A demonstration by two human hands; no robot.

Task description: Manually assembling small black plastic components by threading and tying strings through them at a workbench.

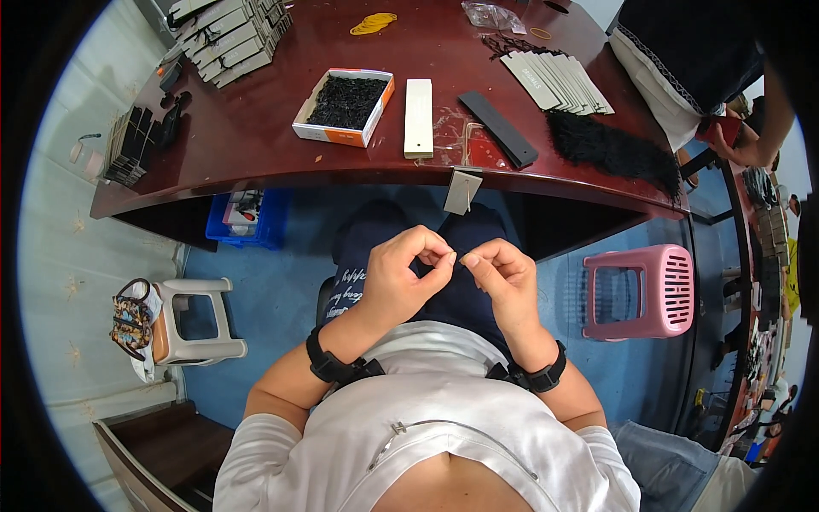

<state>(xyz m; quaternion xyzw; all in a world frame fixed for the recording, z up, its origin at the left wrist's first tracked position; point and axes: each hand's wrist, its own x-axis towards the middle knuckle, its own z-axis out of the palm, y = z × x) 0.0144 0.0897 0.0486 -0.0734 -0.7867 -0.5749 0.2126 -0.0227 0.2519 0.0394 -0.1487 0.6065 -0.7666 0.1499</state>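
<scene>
My left hand (pixel 399 271) and my right hand (pixel 505 280) meet above my lap, fingertips almost touching. Each has thumb and forefinger pinched together; whatever lies between them is too small to make out. Just beyond them, a pale tag (pixel 462 193) hangs at the table's front edge, by a thin cord. On the table behind it lie a stack of long cream tags (pixel 418 119) and a long black strip (pixel 497 130). Left of the stack, a shallow white-and-orange box (pixel 331 134) holds many short black strings.
The dark red table (pixel 256 128) also carries fanned cream tags (pixel 556 83), a black cord bundle (pixel 610 154), tag stacks (pixel 235 38) and yellow rubber bands (pixel 373 23). A beige stool (pixel 203 348) and pink stool (pixel 665 293) flank me. Another person's hand (pixel 746 152) shows at far right.
</scene>
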